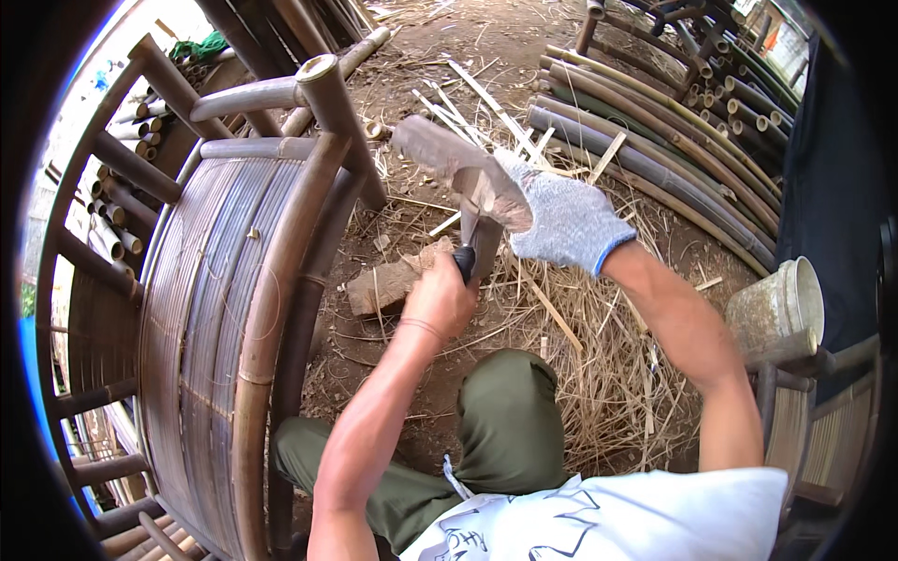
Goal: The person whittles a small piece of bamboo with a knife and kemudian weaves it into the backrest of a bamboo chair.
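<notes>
My left hand [440, 297], bare, is closed round the black handle [464, 264] of a knife. Its blade [469, 229] points away from me, and a brown piece [486, 245], possibly bamboo, stands close beside it. My right hand [568, 211] wears a grey knitted glove with a blue cuff. It grips a dark wooden club [435, 154], pale and worn hollow along one side, just above the blade. Whether club and blade touch I cannot tell. A rough wood block [379, 288] lies on the ground beside my left hand.
A bamboo bench [210, 309] stands close on my left. Bamboo poles [645, 154] lie stacked at the far right, with a dirty white bucket [781, 304] nearer on the right. Straw-like shavings [627, 402] and pale split strips [491, 98] litter the dirt floor.
</notes>
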`<state>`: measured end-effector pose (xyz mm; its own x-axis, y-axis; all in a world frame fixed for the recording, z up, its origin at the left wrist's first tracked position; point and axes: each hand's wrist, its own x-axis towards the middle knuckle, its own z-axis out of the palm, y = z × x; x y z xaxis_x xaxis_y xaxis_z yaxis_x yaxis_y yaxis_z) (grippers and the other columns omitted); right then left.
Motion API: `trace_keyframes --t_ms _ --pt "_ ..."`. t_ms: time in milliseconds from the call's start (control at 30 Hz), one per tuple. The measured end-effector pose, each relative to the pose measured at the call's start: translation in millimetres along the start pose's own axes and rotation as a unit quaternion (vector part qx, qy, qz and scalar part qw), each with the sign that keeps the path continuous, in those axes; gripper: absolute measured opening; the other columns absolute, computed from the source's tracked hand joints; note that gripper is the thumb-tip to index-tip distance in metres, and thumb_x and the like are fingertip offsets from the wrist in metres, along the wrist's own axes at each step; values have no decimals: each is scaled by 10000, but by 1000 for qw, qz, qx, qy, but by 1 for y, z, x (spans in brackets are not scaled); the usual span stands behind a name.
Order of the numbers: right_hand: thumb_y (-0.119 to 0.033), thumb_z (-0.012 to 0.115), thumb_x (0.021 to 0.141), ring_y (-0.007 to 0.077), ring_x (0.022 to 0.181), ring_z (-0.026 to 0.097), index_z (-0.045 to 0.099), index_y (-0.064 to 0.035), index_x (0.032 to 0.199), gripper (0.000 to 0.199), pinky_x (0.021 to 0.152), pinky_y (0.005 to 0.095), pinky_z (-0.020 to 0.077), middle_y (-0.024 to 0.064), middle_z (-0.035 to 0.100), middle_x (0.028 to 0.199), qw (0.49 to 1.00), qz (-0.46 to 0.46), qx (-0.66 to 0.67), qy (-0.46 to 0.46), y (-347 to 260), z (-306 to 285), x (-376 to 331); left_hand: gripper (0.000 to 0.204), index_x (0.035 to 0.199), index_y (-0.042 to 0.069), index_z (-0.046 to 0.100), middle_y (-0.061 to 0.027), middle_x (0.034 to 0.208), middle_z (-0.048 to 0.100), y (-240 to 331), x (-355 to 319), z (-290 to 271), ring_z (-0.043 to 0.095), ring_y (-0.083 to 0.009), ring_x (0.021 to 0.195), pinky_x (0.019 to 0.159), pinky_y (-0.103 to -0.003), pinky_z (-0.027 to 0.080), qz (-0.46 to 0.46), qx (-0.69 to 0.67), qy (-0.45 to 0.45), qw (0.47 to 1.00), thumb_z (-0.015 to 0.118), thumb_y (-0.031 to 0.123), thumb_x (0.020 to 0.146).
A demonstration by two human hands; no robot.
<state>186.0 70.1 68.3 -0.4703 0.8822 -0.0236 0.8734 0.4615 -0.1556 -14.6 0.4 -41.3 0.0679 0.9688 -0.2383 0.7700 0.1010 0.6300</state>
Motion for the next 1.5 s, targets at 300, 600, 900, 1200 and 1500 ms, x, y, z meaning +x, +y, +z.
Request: trace_keyframes --t_ms 300,600,900,1200,1500 --pt "-334 773 715 390 1181 634 218 -169 1603 1060 1002 478 550 225 542 1432 968 -19 74 238 84 -42 14 368 1139 22 419 -346 912 662 -23 11 53 640 -540 853 737 -591 502 16 -38 75 996 630 253 944" --pt "-333 667 860 335 1054 674 377 -123 1421 666 910 442 565 210 636 1261 989 96 100 -57 133 182 -1 520 1185 -23 442 -334 938 686 -128 0 139 652 -519 943 837 -573 534 -85 108 -59 989 664 362 914" --pt "-304 564 976 295 1009 667 662 -20 1171 358 933 395 517 206 690 1139 714 564 388 -149 111 374 -291 466 1132 -59 508 -310 885 679 -50 14 139 681 -466 844 771 -528 536 -118 -68 -112 984 637 331 913" --pt "-236 697 938 162 908 656 654 -22 1150 304 777 333 536 73 686 1052 412 368 832 41 19 288 -153 574 1384 36 510 -200 1151 613 -12 -1 162 582 -359 1047 942 -453 482 326 -39 -71 942 676 228 869" --pt "-82 667 879 115 511 515 512 -17 1208 369 437 274 452 34 543 794 595 515 585 193 75 269 -238 411 1287 61 556 -132 1322 539 -75 28 260 463 -315 1330 1121 -477 360 368 287 -70 882 597 105 880"
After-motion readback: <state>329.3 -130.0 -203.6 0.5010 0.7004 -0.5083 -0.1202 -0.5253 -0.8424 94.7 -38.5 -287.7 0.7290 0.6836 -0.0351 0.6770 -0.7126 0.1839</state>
